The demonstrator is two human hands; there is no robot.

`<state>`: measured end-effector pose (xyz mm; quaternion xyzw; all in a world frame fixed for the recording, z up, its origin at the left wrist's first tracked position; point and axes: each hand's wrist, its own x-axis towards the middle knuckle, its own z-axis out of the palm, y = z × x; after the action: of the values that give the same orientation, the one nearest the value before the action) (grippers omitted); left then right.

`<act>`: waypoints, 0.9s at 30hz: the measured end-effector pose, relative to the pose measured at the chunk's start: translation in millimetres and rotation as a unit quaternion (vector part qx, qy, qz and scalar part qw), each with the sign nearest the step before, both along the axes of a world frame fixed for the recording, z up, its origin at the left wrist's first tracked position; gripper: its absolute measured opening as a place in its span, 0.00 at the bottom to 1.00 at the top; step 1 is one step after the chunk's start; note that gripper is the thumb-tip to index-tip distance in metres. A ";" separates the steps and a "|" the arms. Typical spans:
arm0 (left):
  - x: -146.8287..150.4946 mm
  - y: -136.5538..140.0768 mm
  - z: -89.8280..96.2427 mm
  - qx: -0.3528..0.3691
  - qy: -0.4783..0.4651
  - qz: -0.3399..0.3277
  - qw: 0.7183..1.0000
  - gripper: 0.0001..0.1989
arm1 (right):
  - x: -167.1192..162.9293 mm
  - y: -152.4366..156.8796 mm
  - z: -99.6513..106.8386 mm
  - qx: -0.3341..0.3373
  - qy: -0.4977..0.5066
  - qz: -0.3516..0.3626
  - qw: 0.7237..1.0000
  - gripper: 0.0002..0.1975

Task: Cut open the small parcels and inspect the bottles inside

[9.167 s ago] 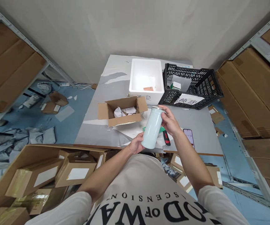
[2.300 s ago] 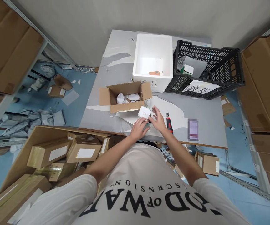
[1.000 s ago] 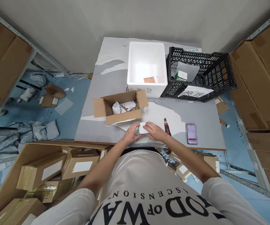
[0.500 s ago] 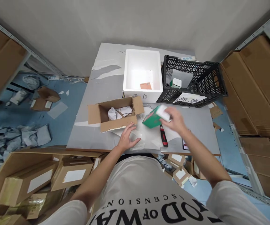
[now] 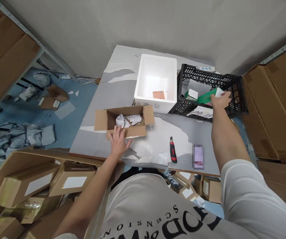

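My right hand [image 5: 221,99] reaches into the black plastic crate [image 5: 242,96] and grips a green and white box [image 5: 205,97] by its white end. Beside it in the crate lies a smaller green and white box [image 5: 192,95]. My left hand [image 5: 119,141] rests with spread fingers on the front flap of an open cardboard box [image 5: 135,132]. Crumpled white paper [image 5: 122,121] lies inside that carton. On the table between my arms are a red and black utility knife [image 5: 173,151] and a phone [image 5: 198,156], its screen blurred.
A white foam box [image 5: 155,61] with an orange card [image 5: 159,95] inside stands left of the crate. At lower left a big carton [image 5: 30,153] holds several parcels. Shelves with cardboard boxes [image 5: 274,99] flank the table [image 5: 95,146].
My right hand has carried the green and white box from mid-table rightward into the black crate. My left hand has shifted left onto the cardboard box's front flap.
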<state>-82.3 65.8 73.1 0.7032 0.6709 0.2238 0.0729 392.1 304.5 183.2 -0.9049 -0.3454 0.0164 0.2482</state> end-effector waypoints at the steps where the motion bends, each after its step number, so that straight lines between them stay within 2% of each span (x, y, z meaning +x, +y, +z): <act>1: -3.3 1.1 -1.4 -0.012 0.004 -0.001 1.000 0.29 | -6.1 4.1 -8.2 -0.019 0.008 0.008 1.000 0.25; 7: -11.8 -0.9 -13.2 -0.058 0.014 -0.023 0.998 0.24 | -29.5 29.6 -40.2 -0.070 -0.009 0.056 0.996 0.26; 11: -12.4 -2.7 -16.8 -0.065 0.018 -0.023 0.997 0.25 | -27.1 33.2 -58.8 -0.102 -0.005 0.028 0.994 0.24; 14: -13.8 -2.3 -18.5 -0.068 0.022 -0.027 0.997 0.25 | -20.6 28.7 -66.3 -0.132 0.002 0.063 0.989 0.25; 19: -15.5 0.5 -18.1 -0.063 0.014 -0.034 0.997 0.27 | -19.1 15.7 -69.2 -0.148 -0.003 0.143 0.979 0.32; 24: -26.4 -2.5 -6.9 -0.043 0.003 -0.035 0.998 0.35 | -22.1 -2.7 -60.4 -0.156 -0.007 0.188 0.970 0.32; 25: -32.0 -6.3 -5.4 -0.032 -0.003 -0.020 0.999 0.36 | -24.0 -9.1 -57.0 -0.148 -0.005 0.194 0.970 0.32; 27: -47.2 -18.0 -7.5 0.003 -0.030 0.031 0.999 0.41 | -33.0 -28.4 -52.3 -0.086 -0.025 0.193 0.977 0.32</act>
<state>-129.4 47.8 65.6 0.6753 0.6891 0.2492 0.0837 359.1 276.2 131.0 -0.8394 -0.5166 0.0711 0.1533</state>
